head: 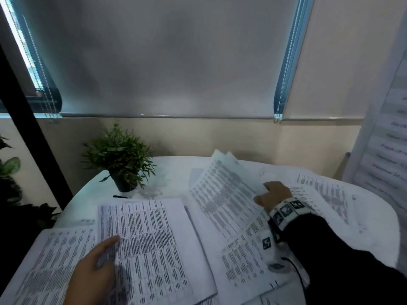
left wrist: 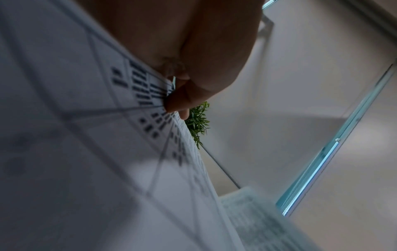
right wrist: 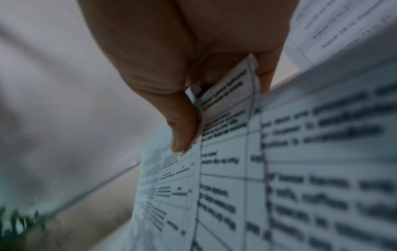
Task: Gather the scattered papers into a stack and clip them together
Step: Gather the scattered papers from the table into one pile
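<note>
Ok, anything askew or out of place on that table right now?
Only the expected mess: papers overlap at odd angles, unstacked. The right hand pinches lifted sheets; the left hand rests on the left stack.

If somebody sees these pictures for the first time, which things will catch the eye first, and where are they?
Printed papers cover the round white table. The right hand pinches a few lifted sheets at the table's right side, while the left hand rests on the near-left pages. A small green potted plant stands at the table's far left edge.
</note>
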The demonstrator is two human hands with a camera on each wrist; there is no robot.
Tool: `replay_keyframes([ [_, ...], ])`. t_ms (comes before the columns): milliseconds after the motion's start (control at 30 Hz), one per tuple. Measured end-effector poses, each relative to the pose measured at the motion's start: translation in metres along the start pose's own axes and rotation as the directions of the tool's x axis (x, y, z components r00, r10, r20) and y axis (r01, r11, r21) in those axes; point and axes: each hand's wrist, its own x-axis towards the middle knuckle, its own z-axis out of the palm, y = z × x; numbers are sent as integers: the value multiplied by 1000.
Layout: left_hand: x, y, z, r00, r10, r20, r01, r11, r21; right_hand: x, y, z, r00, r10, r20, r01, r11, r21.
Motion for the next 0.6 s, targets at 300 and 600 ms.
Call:
replay_keyframes([
  [300, -14, 15, 15, 998, -60, 35, 65, 988, -142, -32, 42, -70, 966, -17, -259, 156, 837, 525],
  [600, -20, 16, 29, 985, 93, 143, -64, 979, -193, -34, 42, -63, 983, 1, -183, 142, 630, 764],
])
